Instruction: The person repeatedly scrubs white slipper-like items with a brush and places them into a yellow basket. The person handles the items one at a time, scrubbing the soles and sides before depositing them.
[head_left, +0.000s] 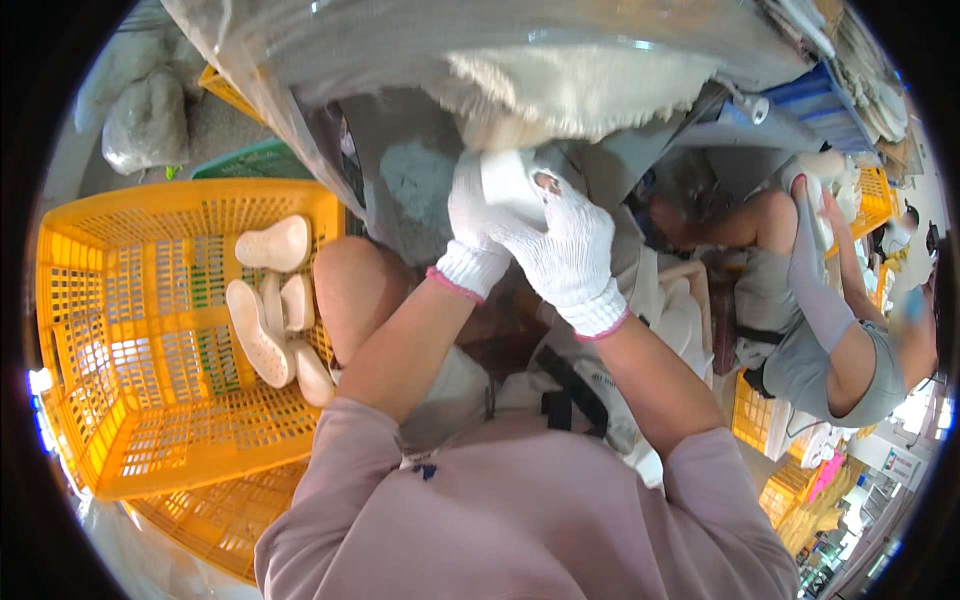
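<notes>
Both my hands wear white knitted gloves with pinkish-red cuffs. Between them is a smooth white piece (508, 180), its full shape partly covered by the fingers. My left hand (468, 220) is closed on its left side, and my right hand (572, 240) grips it from the right, thumb toward the left hand. The piece's far end meets or lies just under a blurred, cream-coloured edge below a fuzzy, frayed cream roll (590, 90); contact cannot be made out. A dark, worn-looking spot shows on the right glove near the fingers.
At my left a yellow plastic basket (140, 440) holds several cream insole-like pieces (262, 330), stacked over another yellow basket. Clear plastic sheeting (390, 40) hangs over the work spot. Stuffed bags (145, 120) lie far left. A co-worker (835, 340) sits close on the right.
</notes>
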